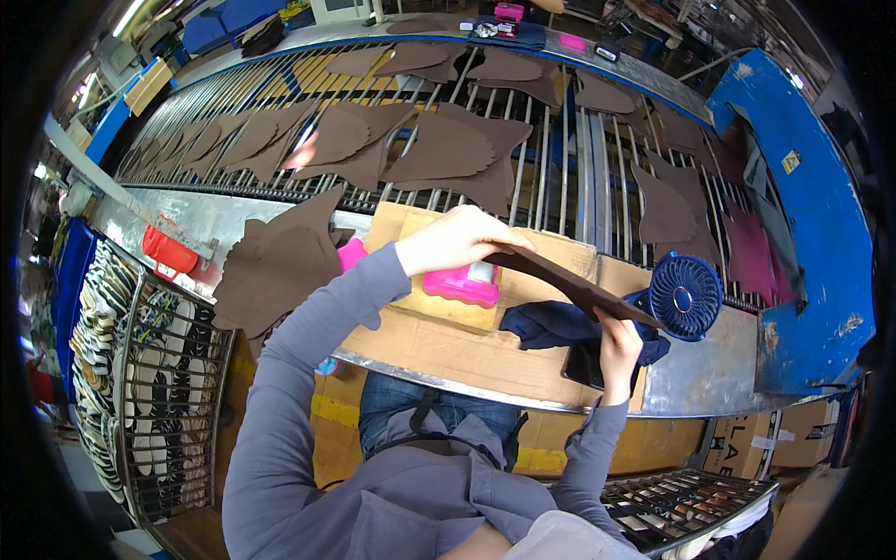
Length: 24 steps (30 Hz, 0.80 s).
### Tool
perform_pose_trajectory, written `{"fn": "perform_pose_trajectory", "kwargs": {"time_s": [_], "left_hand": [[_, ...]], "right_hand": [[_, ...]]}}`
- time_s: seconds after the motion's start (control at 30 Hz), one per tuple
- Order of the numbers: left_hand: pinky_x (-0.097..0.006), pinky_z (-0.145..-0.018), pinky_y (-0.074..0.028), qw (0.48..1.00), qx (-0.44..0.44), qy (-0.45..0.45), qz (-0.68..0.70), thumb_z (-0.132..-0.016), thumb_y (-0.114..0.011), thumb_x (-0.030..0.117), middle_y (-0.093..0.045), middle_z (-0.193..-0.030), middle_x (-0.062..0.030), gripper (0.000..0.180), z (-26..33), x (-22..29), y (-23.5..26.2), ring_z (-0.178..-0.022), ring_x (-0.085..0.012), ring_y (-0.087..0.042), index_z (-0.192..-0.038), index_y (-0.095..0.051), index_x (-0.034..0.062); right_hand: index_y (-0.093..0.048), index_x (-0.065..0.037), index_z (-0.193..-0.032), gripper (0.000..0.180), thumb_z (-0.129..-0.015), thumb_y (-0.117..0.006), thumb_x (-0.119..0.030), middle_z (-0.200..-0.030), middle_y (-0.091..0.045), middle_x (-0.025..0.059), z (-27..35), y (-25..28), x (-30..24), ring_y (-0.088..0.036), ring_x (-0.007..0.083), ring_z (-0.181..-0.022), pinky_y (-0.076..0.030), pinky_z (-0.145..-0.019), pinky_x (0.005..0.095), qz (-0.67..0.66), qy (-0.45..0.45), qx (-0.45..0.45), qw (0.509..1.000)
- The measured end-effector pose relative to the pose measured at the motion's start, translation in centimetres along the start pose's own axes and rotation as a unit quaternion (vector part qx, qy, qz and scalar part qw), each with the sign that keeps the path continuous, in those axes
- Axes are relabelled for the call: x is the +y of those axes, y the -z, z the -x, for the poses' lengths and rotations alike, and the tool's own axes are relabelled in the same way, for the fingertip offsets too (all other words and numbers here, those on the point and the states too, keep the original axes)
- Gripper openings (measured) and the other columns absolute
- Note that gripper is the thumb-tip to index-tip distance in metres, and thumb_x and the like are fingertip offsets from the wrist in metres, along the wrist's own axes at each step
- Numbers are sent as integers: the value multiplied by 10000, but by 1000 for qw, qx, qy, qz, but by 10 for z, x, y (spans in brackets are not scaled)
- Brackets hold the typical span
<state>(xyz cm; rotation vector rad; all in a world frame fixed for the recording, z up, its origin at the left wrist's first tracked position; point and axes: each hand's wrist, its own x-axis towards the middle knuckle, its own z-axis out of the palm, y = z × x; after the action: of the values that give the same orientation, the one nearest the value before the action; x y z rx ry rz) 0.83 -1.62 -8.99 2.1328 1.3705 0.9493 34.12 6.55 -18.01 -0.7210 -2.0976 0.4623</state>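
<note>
Between my two hands a brown flat cut piece is held up, tilted nearly edge-on. My left hand pinches its far left end, while the fingers of my right hand grip its near right end. Below it, a pink plastic object rests on a yellowish board, partly covered by my left hand and the piece. Dark blue cloth lies under the piece, with a dark phone-like slab near my right wrist. Left of my left forearm is a pile of similar brown pieces.
Beyond the table, brown pieces lie on a conveyor of metal rods. A blue fan stands right of my right hand, near a blue machine frame. A metal rack of shoe soles is at left.
</note>
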Motion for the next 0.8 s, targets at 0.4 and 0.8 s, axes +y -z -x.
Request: {"fn": "perform_pose_trajectory", "kwargs": {"time_s": [0.4,0.8], "left_hand": [[-334,-836,-531,981,-28,-112,157,-807,-571,-72,-700,-1009,-154,384,-57,38,-18,-872,-293,-686,-1148,-668,75],[-166,-538,-385,935,8,151,322,-849,-705,151,-674,-983,31,457,-45,29,70,-715,10,-547,-1273,-571,44]], "right_hand": [[-668,41,-969,244,-746,-610,120,-932,-674,130,6,105,-3,-645,237,-887,-491,-828,327,-2,-12,61,998],[-349,-113,-1486,727,-821,-620,0,-1353,-509,106,-158,108,-60,-512,158,-1179,-415,-994,280,-212,-126,-110,963]]}}
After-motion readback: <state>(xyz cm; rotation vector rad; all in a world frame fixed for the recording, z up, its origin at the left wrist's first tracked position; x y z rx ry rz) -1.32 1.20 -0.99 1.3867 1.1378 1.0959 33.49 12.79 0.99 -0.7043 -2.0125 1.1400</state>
